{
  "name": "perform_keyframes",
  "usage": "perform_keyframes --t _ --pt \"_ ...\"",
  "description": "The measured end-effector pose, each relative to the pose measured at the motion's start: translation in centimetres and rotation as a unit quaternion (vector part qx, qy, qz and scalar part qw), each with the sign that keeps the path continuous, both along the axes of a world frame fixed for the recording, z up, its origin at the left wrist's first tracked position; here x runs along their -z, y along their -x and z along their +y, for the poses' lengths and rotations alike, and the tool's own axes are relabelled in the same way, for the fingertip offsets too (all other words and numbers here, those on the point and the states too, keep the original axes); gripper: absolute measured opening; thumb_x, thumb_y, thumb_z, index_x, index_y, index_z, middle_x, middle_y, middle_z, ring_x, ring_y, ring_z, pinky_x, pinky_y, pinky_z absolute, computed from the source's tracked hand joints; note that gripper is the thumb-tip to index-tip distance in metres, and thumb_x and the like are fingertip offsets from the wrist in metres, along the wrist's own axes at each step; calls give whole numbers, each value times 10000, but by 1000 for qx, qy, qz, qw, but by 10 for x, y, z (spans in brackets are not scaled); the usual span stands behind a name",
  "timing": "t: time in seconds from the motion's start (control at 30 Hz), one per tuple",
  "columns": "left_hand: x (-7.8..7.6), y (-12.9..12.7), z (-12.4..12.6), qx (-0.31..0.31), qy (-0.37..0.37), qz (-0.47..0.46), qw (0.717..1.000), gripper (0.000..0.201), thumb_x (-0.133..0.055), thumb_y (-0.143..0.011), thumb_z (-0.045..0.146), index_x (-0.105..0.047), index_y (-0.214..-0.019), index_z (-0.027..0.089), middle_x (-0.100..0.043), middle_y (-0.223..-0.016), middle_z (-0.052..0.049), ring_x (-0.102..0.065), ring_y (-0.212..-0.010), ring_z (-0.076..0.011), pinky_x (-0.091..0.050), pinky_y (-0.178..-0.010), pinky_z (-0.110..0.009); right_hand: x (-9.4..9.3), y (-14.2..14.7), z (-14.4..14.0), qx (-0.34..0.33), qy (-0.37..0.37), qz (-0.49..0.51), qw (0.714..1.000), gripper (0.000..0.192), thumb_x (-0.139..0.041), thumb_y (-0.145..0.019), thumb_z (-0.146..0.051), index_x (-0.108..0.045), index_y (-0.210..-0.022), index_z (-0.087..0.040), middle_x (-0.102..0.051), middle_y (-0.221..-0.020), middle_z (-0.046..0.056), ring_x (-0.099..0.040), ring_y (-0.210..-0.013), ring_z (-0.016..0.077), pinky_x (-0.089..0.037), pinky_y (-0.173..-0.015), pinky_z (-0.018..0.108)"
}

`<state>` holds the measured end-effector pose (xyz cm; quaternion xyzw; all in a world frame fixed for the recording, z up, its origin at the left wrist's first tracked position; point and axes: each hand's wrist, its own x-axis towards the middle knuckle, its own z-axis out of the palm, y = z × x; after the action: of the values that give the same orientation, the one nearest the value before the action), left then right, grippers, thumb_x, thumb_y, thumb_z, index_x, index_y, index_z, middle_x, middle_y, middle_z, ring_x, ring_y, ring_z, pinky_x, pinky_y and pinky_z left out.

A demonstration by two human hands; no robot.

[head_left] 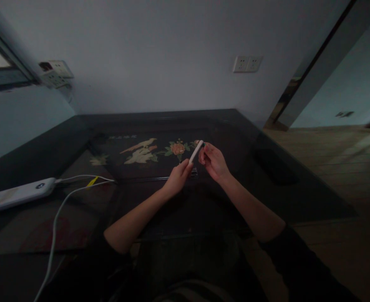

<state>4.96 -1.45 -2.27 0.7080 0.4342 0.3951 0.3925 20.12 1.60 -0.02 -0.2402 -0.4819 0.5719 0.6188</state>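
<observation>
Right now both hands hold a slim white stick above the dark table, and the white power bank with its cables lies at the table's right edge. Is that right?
Not quite. The head view shows the white power bank with its cables at the left edge of the dark table, not the right. The rest stands: the left hand and right hand hold the slim white stick above it.

White stick (196, 151), white power bank (19, 194), dark floral-patterned table (147, 153).

Left hand (179, 176) and right hand (213, 161) raised, fingers pinched.
</observation>
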Motion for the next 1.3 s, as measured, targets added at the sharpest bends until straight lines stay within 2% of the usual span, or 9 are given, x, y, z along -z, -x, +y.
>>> perform_keyframes --t 0.13,0.3,0.73,1.3 --pt "-4 -2 -4 26 8 -1 1000 297 -365 -944 431 -431 -786 188 -417 -614 45 -399 -565 -91 -314 -515 -198 1 0 0 -2 21 6 1000 385 -751 -704 -533 -668 -867 -195 -477 -548 -58 -361 -485 75 -301 -464 246" --pt "-4 0 -1 31 13 -11 999 307 -385 -937 446 -433 -777 188 -412 -604 43 -394 -557 -92 -308 -505 -200 1 1 1 -3 10 5 1000 380 -738 -722 -526 -673 -888 -191 -471 -559 -56 -344 -485 76 -292 -472 253" --pt "1 7 12 -27 -8 8 1000 296 -385 -937 412 -399 -738 193 -405 -603 49 -384 -543 -88 -296 -522 -204 0 0 1 -1 -14 -8 1000 398 -719 -739 -551 -527 -666 -210 -461 -538 -43 -370 -492 87 -276 -460 258" --pt "1 3 6 -13 -2 12 1000 291 -376 -940 423 -409 -764 193 -416 -595 48 -403 -549 -90 -309 -521 -202 2 -1 3 -1 3 -6 1000 386 -755 -701 -544 -629 -827 -202 -477 -535 -55 -358 -481 80 -270 -455 250"
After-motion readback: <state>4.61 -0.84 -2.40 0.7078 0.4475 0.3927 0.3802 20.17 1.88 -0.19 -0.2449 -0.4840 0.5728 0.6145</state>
